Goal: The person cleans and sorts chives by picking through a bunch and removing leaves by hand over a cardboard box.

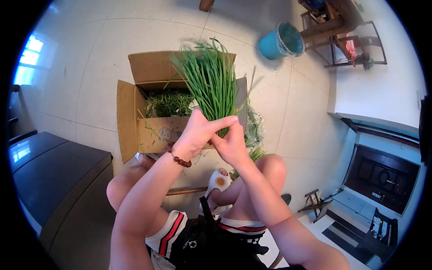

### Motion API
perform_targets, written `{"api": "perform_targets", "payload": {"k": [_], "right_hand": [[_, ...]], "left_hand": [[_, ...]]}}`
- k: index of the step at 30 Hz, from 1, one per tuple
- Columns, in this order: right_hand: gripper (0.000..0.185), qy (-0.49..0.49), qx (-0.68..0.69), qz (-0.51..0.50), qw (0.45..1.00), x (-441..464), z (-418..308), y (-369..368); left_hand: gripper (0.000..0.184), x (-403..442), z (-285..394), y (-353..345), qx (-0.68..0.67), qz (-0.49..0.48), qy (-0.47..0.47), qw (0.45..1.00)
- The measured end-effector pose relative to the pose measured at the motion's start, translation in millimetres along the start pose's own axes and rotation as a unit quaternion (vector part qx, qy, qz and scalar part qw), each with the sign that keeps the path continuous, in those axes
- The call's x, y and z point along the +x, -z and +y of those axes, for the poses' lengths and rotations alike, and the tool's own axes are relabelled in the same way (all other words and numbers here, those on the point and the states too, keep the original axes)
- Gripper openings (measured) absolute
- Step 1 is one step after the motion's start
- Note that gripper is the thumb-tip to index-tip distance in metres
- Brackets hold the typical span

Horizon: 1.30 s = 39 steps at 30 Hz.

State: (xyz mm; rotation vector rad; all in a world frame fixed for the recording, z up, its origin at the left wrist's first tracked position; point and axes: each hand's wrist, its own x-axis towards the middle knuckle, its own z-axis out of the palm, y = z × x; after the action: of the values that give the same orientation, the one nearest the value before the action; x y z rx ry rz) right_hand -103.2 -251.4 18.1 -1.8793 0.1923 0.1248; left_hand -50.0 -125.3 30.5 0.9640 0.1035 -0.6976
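Note:
A thick bunch of long green stalks (211, 85) stands upright over an open cardboard box (128, 119), its tips fanned out at the top. My left hand (196, 130), with a brown bead bracelet on its wrist, wraps the lower part of the bunch from the left. From the right, my right hand (231, 143) closes round the same lower part, and the two hands touch. Loose greens (168, 103) lie inside the box. More greens (256, 154) lie on the floor to the right, by a clear plastic bag (255, 128).
A blue bucket (272, 44) with a plastic liner stands on the tiled floor at the upper right, near wooden furniture (335, 27). A dark cabinet (58, 157) is at the left. My knees are on either side below the box.

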Motion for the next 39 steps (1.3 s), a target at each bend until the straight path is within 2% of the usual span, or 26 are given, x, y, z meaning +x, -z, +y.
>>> {"api": "perform_targets", "payload": {"k": [3,5,6,8,9,11,12,14,15,18,20,21,22,23,24,27,31,34,39], "right_hand": [[0.042,0.044,-0.077,0.026,0.996,-0.1,-18.6,-0.1],[0.046,-0.075,-0.126,-0.029,0.989,1.9,-33.8,4.5],[0.046,-0.076,-0.124,-0.027,0.989,0.3,-34.8,5.9],[0.055,-0.001,-0.226,-0.022,0.974,-1.9,-36.3,7.4],[0.055,-0.001,-0.223,-0.02,0.974,-2.8,-39.1,9.1],[0.06,0.109,-0.305,-0.026,0.946,-3.5,-47.5,15.7],[0.06,0.11,-0.304,-0.025,0.946,-3.1,-51.6,18.6],[0.056,0.201,-0.371,0.001,0.907,-3.0,-58.8,25.7],[0.056,0.202,-0.37,0.002,0.907,-2.1,-61.1,30.4],[0.054,0.178,-0.333,-0.012,0.926,14.1,-67.6,46.2],[0.049,0.034,-0.159,0.058,0.985,43.6,-70.0,57.0],[0.049,0.033,-0.156,0.061,0.985,56.2,-64.4,56.7],[0.042,-0.018,-0.012,-0.003,1.0,70.1,-55.8,55.6],[0.035,-0.067,0.134,-0.068,0.986,78.0,-50.5,53.5],[0.035,-0.066,0.139,-0.066,0.986,78.5,-51.1,48.8],[0.016,-0.066,0.313,-0.074,0.945,73.9,-51.8,37.6],[0.016,-0.016,0.36,-0.033,0.932,81.2,-46.8,35.2],[0.017,-0.004,0.334,-0.019,0.942,82.5,-46.2,36.6],[0.019,-0.019,0.361,-0.026,0.932,84.2,-43.6,36.1]], "left_hand": [[0.031,5.3,-7.9,3.8,-0.002,0.016,0.009,1.0],[0.031,5.4,-3.6,0.5,-0.01,0.018,-0.003,1.0],[0.032,4.7,0.2,-1.6,-0.019,0.021,-0.018,0.999],[0.032,4.6,5.3,-1.2,-0.01,0.021,-0.018,1.0],[0.032,5.1,7.2,1.1,-0.014,0.018,-0.014,1.0],[0.027,5.0,11.8,2.9,-0.03,0.024,-0.006,0.999],[0.027,5.5,14.0,3.8,-0.028,0.023,-0.007,0.999],[0.021,6.7,17.5,5.7,-0.043,0.041,-0.004,0.998],[0.018,7.7,20.0,6.5,-0.064,0.042,0.004,0.997],[0.021,11.2,21.7,9.6,-0.109,0.034,-0.043,0.993],[0.021,7.6,30.7,9.1,-0.099,0.054,-0.034,0.993],[0.022,6.0,34.1,9.0,-0.084,0.027,-0.035,0.995],[0.022,7.1,36.8,9.3,-0.069,-0.003,-0.038,0.997],[0.024,7.6,37.6,10.1,-0.044,-0.021,-0.043,0.998],[0.024,7.9,37.8,10.4,-0.038,-0.021,-0.042,0.998],[0.026,5.7,37.6,9.6,-0.025,-0.029,-0.031,0.999],[0.031,7.9,46.4,9.2,-0.088,-0.005,-0.013,0.996],[0.032,9.5,48.5,10.2,-0.088,-0.005,-0.005,0.996],[0.032,10.5,44.7,10.7,-0.089,-0.009,-0.01,0.996]]}}
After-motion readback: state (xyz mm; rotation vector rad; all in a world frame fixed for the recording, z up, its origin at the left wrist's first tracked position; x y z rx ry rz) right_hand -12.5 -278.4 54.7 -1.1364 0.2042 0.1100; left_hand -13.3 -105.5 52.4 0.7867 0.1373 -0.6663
